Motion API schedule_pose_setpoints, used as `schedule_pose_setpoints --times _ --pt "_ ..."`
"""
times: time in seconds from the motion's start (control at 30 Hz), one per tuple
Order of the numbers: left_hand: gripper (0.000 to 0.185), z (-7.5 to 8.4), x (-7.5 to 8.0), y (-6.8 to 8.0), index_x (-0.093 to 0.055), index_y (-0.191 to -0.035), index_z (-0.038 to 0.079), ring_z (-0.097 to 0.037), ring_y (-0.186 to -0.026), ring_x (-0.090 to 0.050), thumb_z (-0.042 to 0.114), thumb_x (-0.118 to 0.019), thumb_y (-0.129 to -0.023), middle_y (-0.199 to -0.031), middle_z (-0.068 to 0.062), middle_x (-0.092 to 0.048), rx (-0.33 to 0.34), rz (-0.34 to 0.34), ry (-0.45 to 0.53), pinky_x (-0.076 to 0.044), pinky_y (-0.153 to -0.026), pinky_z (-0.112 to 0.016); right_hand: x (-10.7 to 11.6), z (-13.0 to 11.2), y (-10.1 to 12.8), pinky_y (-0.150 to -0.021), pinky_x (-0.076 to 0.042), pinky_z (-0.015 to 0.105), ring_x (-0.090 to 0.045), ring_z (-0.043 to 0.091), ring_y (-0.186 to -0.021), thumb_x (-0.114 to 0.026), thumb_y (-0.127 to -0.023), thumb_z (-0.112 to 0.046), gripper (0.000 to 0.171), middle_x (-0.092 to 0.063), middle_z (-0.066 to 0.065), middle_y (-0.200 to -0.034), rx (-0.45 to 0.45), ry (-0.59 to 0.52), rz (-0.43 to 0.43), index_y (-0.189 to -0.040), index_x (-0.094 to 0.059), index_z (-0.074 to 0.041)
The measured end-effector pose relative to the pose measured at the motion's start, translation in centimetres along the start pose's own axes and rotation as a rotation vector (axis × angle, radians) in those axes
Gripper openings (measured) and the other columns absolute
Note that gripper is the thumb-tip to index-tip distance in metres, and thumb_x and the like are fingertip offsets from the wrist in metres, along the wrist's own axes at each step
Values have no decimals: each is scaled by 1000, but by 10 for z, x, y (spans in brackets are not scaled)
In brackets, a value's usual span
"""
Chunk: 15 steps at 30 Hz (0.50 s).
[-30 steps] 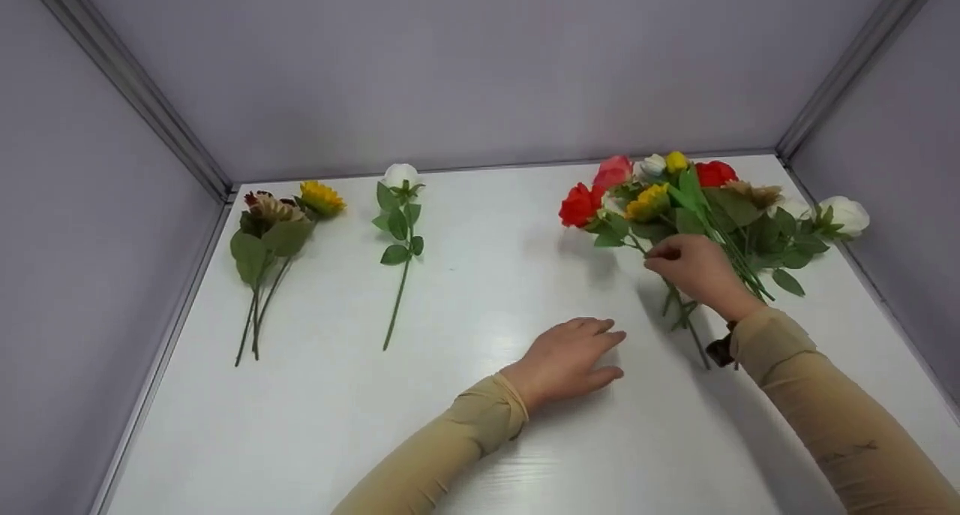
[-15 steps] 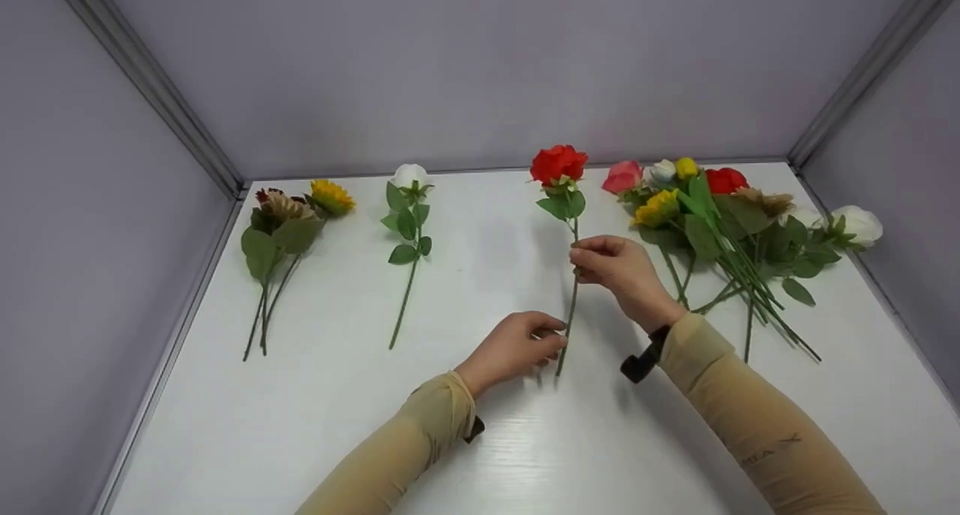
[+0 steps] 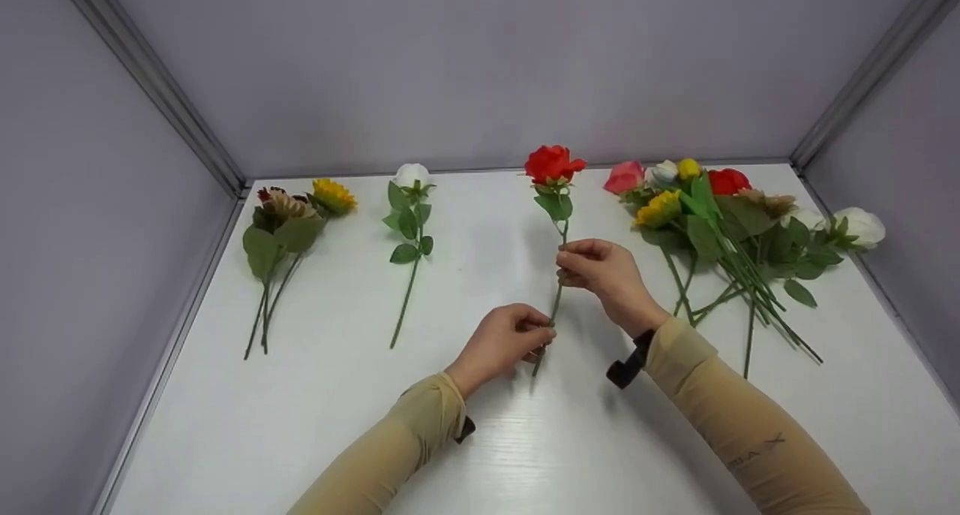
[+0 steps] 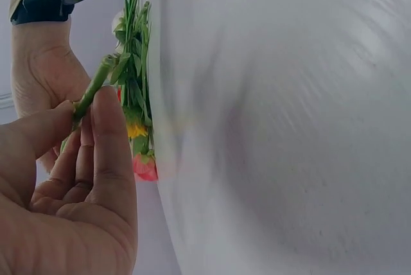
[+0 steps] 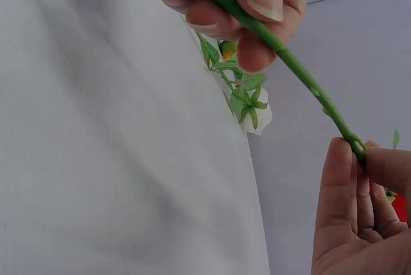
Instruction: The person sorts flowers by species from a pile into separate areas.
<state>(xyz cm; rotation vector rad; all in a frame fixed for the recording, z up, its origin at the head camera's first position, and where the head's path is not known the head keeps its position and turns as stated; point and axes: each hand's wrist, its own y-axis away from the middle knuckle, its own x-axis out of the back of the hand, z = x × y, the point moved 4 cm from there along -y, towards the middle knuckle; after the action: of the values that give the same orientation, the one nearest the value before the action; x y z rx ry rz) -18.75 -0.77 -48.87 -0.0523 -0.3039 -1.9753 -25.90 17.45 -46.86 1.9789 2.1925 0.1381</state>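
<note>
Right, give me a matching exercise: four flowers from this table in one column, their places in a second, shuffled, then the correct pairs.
Flowers:
1. red rose
2. white rose
3. sunflower
4. pink rose

Places:
A. in the left bunch by the wall
B. held by its stem in both hands
C. lying alone, left of centre
D. in the big pile on the right

Pairs: 1-B, 2-C, 3-A, 4-D

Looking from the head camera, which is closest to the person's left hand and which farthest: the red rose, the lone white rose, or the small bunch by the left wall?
From the left hand:
1. Red rose, its stem pinched in this hand, middle of the table.
2. White rose, lying alone to the left.
3. Small bunch, far left by the wall.
</note>
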Motion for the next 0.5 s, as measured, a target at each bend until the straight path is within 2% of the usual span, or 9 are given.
schedule_pose_setpoints --times 0.2,0.33,0.4,0.5 --pt "11 0 10 0 -74 -105 8 -16 -78 -70 16 -72 -97 -90 -1 -72 -7 26 -95 -60 -68 -31 -7 2 -3 -85 -60 37 -70 23 -87 -77 -95 -18 40 -66 25 -114 1 5 -10 -124 -64 7" --pt "10 -2 26 2 -74 -104 9 -15 -76 -70 16 -71 -97 -89 0 -71 4 54 -180 -60 -67 -31 -17 5 -6 -86 -60 37 -70 28 -93 -75 -96 -20 36 -66 26 -116 15 54 -33 -122 -66 3" --pt "10 -2 38 4 -74 -104 9 -14 -76 -69 17 -71 -98 -89 1 -71 10 79 -254 -59 -67 -31 -23 7 -7 -85 -60 37 -69 33 -98 -72 -99 -23 35 -66 27 -118 29 97 -53 -123 -67 2" --pt "11 -2 61 7 -75 -103 10 -12 -78 -66 18 -71 -98 -91 2 -71 3 140 -429 -57 -71 -32 -34 9 -6 -87 -59 37 -66 40 -106 -67 -101 -28 36 -65 28 -119 63 187 -89 -122 -67 0"
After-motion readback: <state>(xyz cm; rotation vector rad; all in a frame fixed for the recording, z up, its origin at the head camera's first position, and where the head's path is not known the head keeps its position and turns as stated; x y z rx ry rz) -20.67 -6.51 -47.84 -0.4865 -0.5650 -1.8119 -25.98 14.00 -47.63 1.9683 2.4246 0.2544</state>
